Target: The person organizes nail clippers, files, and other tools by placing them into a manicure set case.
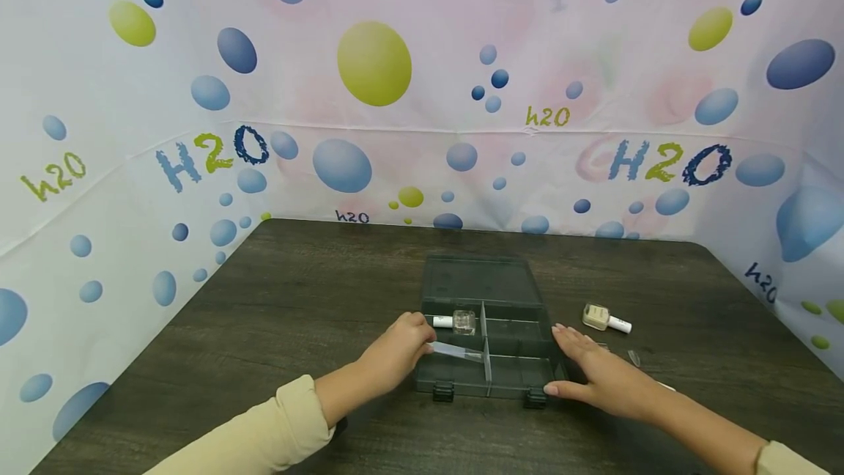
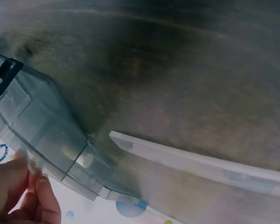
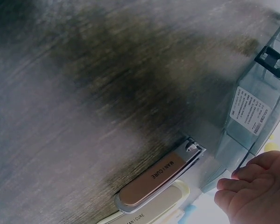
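Observation:
A dark translucent organizer box (image 1: 521, 358) lies with its lid folded back, split into compartments. My left hand (image 1: 395, 350) pinches a slim whitish translucent piece (image 1: 455, 350) above the front left compartment; its exact kind is unclear. Behind it, a clear nail polish bottle (image 1: 464, 322) with a white cap lies in the back left compartment. Fingers extended, my right hand (image 1: 603, 372) rests against the box's right side, thumb near the front corner. In the right wrist view, a brown nail clipper (image 3: 154, 179) lies beside a cream MANICURE tool (image 3: 154, 207).
A beige nail polish bottle (image 1: 596, 317) lies on the dark table (image 1: 316, 299) right of the box. A small clear piece (image 1: 634, 358) is beside my right hand, which partly covers other items. A long white strip (image 2: 200, 163) crosses the left wrist view.

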A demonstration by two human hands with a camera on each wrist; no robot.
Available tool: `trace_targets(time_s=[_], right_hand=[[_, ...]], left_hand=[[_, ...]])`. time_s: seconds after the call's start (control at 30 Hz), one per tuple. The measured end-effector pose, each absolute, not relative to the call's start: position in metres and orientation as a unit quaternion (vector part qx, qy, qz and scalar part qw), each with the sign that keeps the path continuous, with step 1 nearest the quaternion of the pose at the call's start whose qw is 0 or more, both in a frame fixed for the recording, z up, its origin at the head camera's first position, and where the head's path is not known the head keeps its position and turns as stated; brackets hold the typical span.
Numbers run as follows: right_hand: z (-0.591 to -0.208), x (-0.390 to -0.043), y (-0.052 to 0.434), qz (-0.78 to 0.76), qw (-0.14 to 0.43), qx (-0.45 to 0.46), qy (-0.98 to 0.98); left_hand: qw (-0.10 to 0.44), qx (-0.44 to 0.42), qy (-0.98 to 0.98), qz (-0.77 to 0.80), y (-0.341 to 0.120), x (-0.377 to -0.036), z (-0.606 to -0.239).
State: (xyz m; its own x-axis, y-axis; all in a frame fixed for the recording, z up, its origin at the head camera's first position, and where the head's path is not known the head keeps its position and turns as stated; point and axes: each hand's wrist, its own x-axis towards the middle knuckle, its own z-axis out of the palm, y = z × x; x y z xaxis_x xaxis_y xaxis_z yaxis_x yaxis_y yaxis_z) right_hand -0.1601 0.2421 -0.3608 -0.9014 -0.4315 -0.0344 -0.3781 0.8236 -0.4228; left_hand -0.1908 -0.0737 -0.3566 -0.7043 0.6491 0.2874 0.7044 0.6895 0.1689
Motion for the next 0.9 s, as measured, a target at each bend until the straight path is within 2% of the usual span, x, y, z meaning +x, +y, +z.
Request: trace_targets(time_s=[0.27, 0.63, 0.9], right_hand=[[-0.361, -0.16, 0.241, -0.208, 0.066, -0.21, 0.953], [-0.36, -0.16, 0.241, -0.207, 0.064, -0.213, 0.953], [-0.361, -0.159, 0.242, -0.207, 0.062, -0.214, 0.953]], left_hand=[[0.137, -0.36, -0.923, -0.029, -0.065, -0.194, -0.359], [0.087, -0.339, -0.937, -0.009, -0.058, -0.194, -0.353], [0.083, -0.333, -0.939, -0.023, -0.059, -0.195, -0.353]])
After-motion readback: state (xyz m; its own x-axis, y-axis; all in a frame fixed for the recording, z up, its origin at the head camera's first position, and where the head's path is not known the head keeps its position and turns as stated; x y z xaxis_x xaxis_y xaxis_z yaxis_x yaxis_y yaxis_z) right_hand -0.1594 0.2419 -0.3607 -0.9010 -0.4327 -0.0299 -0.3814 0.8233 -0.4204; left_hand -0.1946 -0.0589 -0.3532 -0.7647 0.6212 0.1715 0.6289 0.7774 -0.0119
